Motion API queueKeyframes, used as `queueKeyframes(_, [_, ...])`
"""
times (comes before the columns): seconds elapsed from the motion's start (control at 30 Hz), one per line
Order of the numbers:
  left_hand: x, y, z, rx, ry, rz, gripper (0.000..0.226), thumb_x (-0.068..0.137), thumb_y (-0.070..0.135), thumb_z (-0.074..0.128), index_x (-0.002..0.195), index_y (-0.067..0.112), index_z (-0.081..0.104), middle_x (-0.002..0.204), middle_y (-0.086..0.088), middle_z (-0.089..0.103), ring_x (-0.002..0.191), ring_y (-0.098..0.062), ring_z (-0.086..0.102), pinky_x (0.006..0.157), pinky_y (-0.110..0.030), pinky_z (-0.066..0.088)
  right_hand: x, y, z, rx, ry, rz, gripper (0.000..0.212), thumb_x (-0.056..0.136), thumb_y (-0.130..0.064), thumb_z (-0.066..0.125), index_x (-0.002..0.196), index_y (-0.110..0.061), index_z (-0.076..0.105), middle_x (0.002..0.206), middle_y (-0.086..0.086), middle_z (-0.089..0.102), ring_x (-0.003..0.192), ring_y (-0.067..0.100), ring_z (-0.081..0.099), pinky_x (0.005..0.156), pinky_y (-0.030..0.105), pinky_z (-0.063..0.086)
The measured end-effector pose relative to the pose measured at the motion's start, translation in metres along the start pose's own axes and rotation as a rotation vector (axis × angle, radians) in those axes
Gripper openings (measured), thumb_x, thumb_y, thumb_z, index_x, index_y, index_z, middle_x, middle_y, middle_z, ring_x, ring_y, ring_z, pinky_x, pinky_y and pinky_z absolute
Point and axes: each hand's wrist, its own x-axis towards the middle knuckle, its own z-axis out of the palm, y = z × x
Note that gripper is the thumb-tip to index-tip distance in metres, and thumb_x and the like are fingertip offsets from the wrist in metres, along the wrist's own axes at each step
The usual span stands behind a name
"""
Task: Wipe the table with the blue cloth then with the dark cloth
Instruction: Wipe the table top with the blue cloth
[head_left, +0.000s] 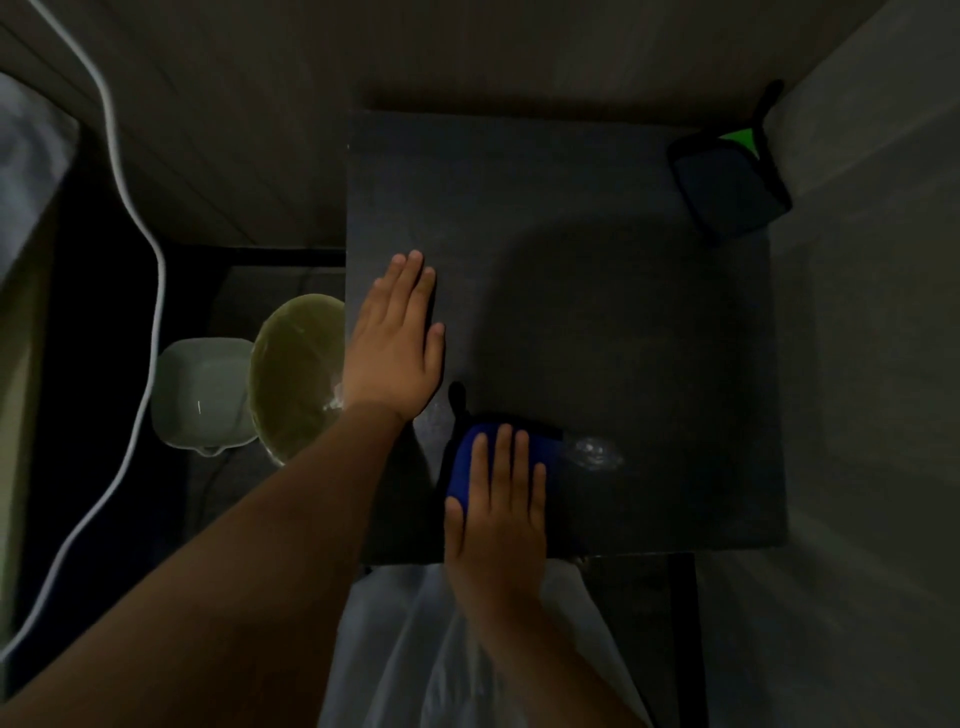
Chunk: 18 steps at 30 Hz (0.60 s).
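Dim light fell on a dark square table (597, 312) set against pale walls. On its near edge, the right hand (496, 514) lay flat on the blue cloth (470, 467), fingers extended and close together, beside a wet patch (592, 453). At the table's left edge, the left hand (397, 343) rested palm down, fingers straight and together. At the far right corner lay the dark cloth (727, 189).

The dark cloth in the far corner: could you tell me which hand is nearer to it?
Neither by much. The dark cloth lies far from both: left hand flat at the table's left edge, right hand pressing the blue cloth.
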Motion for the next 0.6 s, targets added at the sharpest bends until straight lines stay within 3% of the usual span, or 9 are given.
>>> queueKeyframes(0.17, [0.001,-0.001,0.0,-0.013,-0.001,0.001,0.057,0.097,0.035,0.033,0.148,0.012,0.026,0.159,-0.007,0.02,0.148,-0.017,0.009,0.121,-0.033,0.006,0.001,0.029,-0.002,-0.043,-0.027,-0.168,0.064,0.093,-0.042,0.034,0.149,-0.019,0.012,0.157,0.007,0.014,0.145,0.021,0.01,0.116,0.04,0.005])
queueKeyframes(0.33, [0.0,0.002,-0.003,-0.015,0.011,0.001,0.056,0.097,0.032,0.036,0.148,0.01,0.029,0.159,-0.008,0.022,0.148,-0.019,0.012,0.12,-0.03,0.004,-0.013,0.061,-0.004,-0.116,-0.06,-0.217,0.067,0.088,-0.045,0.036,0.146,-0.019,0.014,0.154,0.007,0.02,0.144,0.02,0.011,0.117,0.039,0.002])
queueKeyframes(0.6, [0.0,0.005,-0.005,-0.012,0.002,-0.002,0.055,0.097,0.029,0.04,0.147,0.007,0.03,0.158,-0.009,0.023,0.148,-0.021,0.013,0.121,-0.035,0.009,-0.019,0.141,-0.026,-0.117,0.019,-0.07,0.064,0.089,-0.037,0.033,0.146,-0.009,0.022,0.152,0.014,0.024,0.142,0.025,0.016,0.116,0.041,0.008])
